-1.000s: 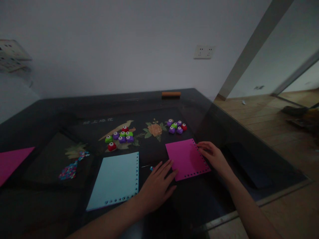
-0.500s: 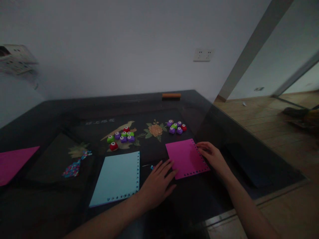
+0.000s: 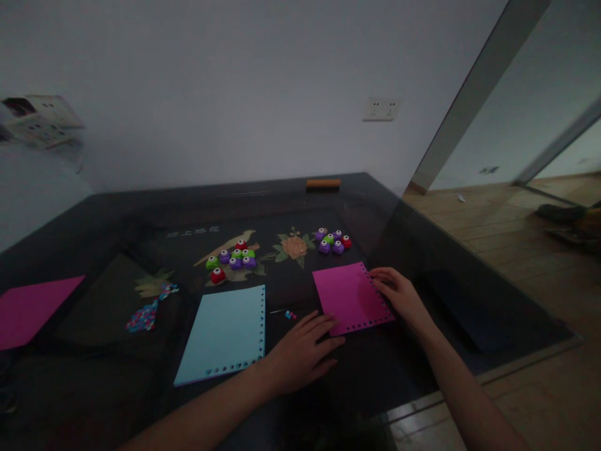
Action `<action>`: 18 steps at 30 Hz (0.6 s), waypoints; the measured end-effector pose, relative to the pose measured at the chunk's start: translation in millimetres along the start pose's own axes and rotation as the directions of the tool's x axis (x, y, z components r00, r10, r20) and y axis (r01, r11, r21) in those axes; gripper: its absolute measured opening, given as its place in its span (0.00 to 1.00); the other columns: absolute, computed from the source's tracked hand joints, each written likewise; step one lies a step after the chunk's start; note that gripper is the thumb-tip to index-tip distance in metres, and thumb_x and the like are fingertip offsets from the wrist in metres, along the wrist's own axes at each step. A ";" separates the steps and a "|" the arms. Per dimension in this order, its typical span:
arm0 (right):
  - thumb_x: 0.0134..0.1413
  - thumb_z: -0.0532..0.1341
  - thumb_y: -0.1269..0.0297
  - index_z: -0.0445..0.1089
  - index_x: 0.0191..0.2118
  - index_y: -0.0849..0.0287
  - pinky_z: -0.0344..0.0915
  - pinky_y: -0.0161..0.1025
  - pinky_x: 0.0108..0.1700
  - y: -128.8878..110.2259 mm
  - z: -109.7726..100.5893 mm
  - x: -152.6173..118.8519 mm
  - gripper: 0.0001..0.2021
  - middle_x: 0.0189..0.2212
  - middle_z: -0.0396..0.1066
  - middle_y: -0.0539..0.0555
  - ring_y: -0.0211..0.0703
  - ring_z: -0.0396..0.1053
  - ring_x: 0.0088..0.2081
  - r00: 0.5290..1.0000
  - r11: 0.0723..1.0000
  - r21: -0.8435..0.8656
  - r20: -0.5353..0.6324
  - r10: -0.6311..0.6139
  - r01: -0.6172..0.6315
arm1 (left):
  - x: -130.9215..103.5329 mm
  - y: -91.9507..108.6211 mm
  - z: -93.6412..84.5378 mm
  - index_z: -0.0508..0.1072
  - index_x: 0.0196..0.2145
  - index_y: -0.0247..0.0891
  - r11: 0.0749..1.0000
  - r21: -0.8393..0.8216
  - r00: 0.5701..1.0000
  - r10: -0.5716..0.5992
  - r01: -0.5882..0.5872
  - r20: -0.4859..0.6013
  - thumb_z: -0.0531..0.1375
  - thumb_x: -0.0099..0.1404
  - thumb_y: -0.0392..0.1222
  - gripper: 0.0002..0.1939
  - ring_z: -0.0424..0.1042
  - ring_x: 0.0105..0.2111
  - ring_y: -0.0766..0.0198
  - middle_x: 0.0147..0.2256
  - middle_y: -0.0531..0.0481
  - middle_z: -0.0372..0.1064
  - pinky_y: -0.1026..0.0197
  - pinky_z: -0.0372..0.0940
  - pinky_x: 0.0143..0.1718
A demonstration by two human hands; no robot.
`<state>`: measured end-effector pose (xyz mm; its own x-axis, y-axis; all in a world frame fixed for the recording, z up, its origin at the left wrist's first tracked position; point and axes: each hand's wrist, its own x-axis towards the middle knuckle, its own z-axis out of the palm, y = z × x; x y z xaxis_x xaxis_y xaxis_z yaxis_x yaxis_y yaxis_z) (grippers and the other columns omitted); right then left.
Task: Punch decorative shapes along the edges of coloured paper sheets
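Right of the light-blue sheet [image 3: 225,329] lies your pink sheet [image 3: 352,294]; your left hand [image 3: 300,354], fingers spread, partly hides its near-left corner. Your right hand [image 3: 399,295] meets its right edge, grip unclear. Left of the light-blue sheet, another pink sheet [image 3: 37,310] is cut off.

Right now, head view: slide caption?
Left hand and right hand at a punched pink sheet, blue sheet to its left, dark table.
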<state>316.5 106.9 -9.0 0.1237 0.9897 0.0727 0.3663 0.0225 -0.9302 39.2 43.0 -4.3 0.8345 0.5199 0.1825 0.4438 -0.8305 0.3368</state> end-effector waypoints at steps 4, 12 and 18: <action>0.43 0.63 0.60 0.69 0.37 0.59 0.67 0.47 0.45 2.0 -0.5 0.6 0.13 0.39 0.72 0.58 0.47 0.71 0.40 1.000 1.000 0.004 -0.006 -0.009 0.009 | 0.1 -0.1 -0.1 0.62 0.56 0.39 1.000 -0.001 1.000 -0.001 0.001 0.006 0.51 0.67 0.45 0.20 0.54 0.60 0.56 0.58 0.41 0.58 0.48 0.49 0.61; 0.43 0.63 0.60 0.69 0.36 0.59 0.67 0.46 0.44 3.5 -0.8 2.6 0.12 0.38 0.73 0.58 0.47 0.71 0.40 1.000 1.000 -0.017 -0.006 -0.019 0.019 | 0.2 -0.1 3.9 0.60 0.56 0.39 1.000 -0.003 1.000 0.001 -0.001 -0.014 0.51 0.67 0.46 0.21 0.53 0.60 0.56 0.58 0.41 0.58 0.48 0.48 0.61; 0.44 0.62 0.60 0.69 0.36 0.58 0.68 0.45 0.43 -1.3 -1.1 0.3 0.12 0.38 0.73 0.57 0.46 0.71 0.39 0.999 0.998 -0.052 -0.011 -0.033 0.032 | -0.6 -1.9 4.3 0.61 0.56 0.39 1.000 0.020 1.000 0.010 -0.009 -0.013 0.52 0.67 0.46 0.22 0.53 0.60 0.56 0.59 0.40 0.56 0.48 0.49 0.60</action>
<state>317.1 107.0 -7.4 0.1217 0.9868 0.1072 0.4178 0.0471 -0.9073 39.2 43.5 -9.0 0.8343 0.5145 0.1979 0.4424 -0.8391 0.3165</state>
